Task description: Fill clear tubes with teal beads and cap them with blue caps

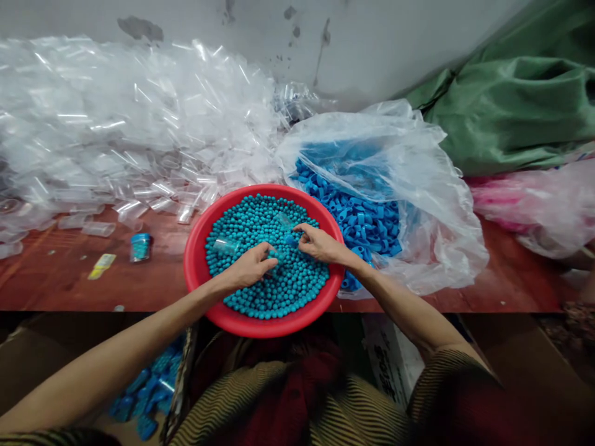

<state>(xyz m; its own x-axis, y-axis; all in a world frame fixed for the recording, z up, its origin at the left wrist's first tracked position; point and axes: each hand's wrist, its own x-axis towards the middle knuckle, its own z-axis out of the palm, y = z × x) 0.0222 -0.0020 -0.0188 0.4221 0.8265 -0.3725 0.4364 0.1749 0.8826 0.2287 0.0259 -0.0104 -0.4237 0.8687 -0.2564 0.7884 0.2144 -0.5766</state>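
A red basin [198, 257] full of round turquoise beads [269, 303] stands at the table's front edge. Over the beads, my left hand [253, 266] is closed with thumb and fingers round what looks like a small clear plastic container, mostly hidden by the fingers. My right hand [320, 243] is closed too, its fingertips pinching a small blue cap [290, 240] just right of the left hand. One clear tube [226, 246] lies on the beads at the left, and another clear tube [283, 220] lies farther back.
Loose clear tubes [139, 124] form a large heap at back left. Blue caps [362, 220] fill an open plastic bag [437, 204] right of the basin. A capped, bead-filled container [140, 246] and a yellow label [101, 266] lie left. Filled containers [146, 396] sit below the table.
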